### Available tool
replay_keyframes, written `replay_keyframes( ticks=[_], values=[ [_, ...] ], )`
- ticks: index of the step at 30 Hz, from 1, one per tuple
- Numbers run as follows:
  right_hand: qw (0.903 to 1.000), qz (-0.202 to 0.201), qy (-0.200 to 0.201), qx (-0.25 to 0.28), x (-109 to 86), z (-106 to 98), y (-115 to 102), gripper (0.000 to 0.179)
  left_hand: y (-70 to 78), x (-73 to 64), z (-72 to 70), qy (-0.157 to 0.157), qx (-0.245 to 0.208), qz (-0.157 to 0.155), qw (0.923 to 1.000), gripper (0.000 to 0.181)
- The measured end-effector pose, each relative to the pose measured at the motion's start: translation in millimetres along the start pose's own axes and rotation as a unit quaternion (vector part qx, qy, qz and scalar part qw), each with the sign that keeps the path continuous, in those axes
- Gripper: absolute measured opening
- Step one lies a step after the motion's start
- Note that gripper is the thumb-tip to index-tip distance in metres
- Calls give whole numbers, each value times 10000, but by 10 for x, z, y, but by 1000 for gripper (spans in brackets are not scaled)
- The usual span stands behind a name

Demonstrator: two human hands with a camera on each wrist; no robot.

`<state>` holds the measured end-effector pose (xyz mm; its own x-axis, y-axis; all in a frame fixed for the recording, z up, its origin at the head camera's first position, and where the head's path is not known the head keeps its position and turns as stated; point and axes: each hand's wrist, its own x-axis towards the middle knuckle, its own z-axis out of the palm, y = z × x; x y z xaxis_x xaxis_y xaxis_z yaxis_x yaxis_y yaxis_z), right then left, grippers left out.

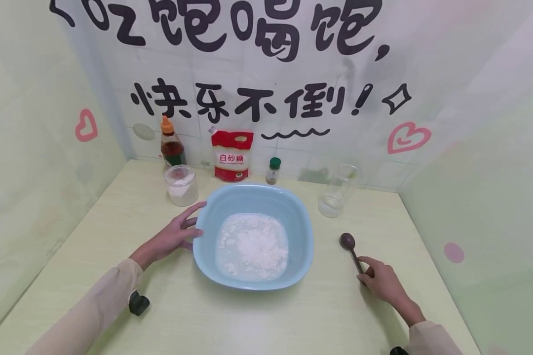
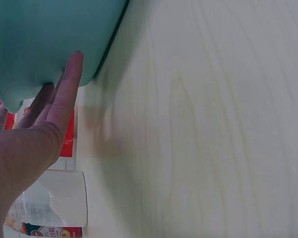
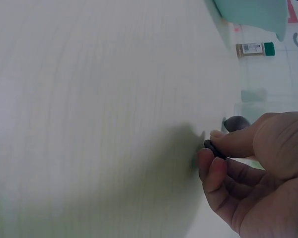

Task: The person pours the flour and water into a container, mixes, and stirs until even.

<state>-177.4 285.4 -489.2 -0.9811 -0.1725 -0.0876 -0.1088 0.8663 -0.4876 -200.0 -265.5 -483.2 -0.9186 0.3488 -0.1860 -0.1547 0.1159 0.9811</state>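
Note:
A light-blue plastic basin (image 1: 305,236) holds white flour (image 1: 262,246) heaped in its middle, with watery-looking liquid around it. My left hand (image 1: 177,234) touches the basin's left side, fingers stretched out and one fingertip at the rim. From the left wrist view, the extended fingers (image 2: 69,89) lie against the basin's outer wall (image 2: 49,39). On the right, my right hand (image 1: 382,281) pinches the handle of a dark brown spoon (image 1: 347,241), its bowl pointing away from me. The right wrist view shows thumb and fingers closed round the handle end (image 3: 214,148).
Behind the basin stand a sauce bottle (image 1: 173,148) with an orange cap, a clear jar of white powder (image 1: 182,187), a red sugar pouch (image 1: 232,157) and a green-capped spice bottle (image 1: 273,171). A clear cup (image 1: 335,195) is at back right. Walls border the table (image 1: 169,315).

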Motion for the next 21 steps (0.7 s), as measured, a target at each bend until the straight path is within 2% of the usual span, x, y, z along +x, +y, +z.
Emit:
replay_keyframes(
  ticks=[10, 16, 21],
  values=[
    [9961, -587, 27, 653, 22, -182, -114, 38, -8, 8, -10, -8, -50, 20, 10000, 79],
    [9892, -1056, 155, 1003, 51, -322, -300, 34, -5, 2, -3, 13, -12, 7, 10000, 79],
    [9820, -1568, 212, 1033, 88, -473, -507, 30, 7, -4, 10, 30, 10, -23, 10000, 79]
  ],
)
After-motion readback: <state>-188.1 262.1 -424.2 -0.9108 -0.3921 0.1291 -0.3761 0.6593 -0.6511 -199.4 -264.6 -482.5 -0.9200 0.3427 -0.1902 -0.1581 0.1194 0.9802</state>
